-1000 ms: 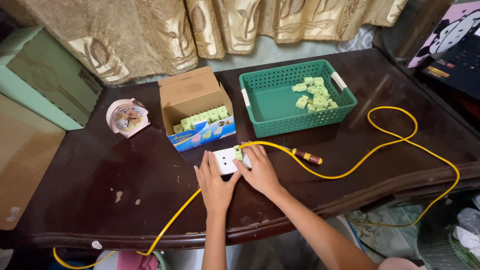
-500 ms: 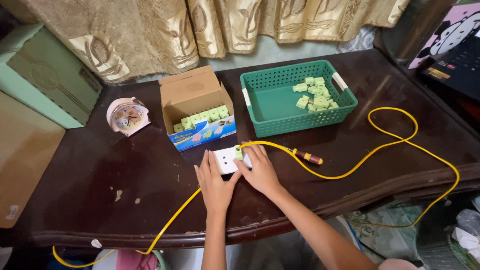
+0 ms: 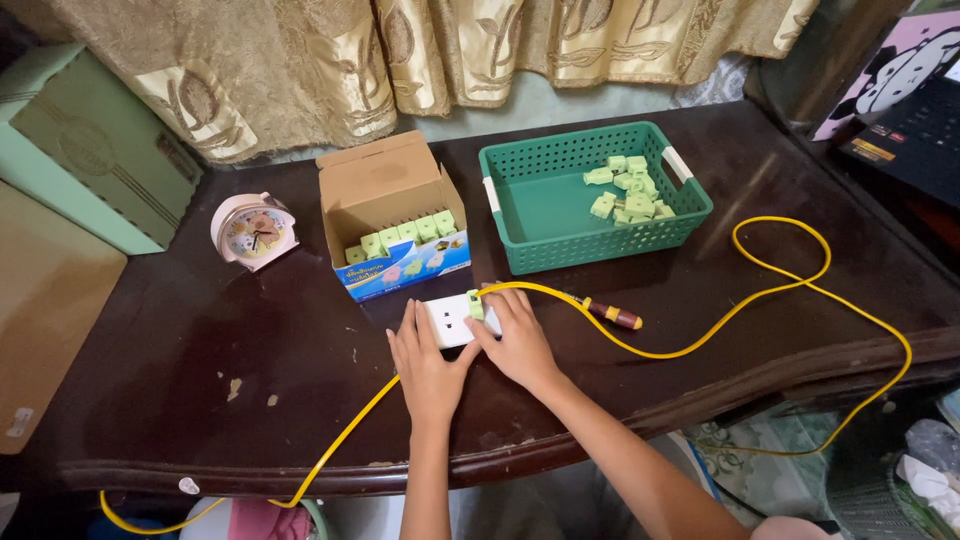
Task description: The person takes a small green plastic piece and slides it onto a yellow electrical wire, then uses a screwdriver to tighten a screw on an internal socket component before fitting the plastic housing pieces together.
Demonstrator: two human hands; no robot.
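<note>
Two hands pinned a white socket block (image 3: 450, 320) at frame centre: left hand (image 3: 428, 368) lay flat with fingers spread on its near edge, right hand (image 3: 515, 340) fingertips pressed a green plug (image 3: 475, 304) on its right end.

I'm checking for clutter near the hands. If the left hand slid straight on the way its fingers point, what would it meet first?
The left hand points away across the table, its fingers already on the white socket block. Just past that, it would probably meet the open cardboard box of green plugs; depth is uncertain.
</note>
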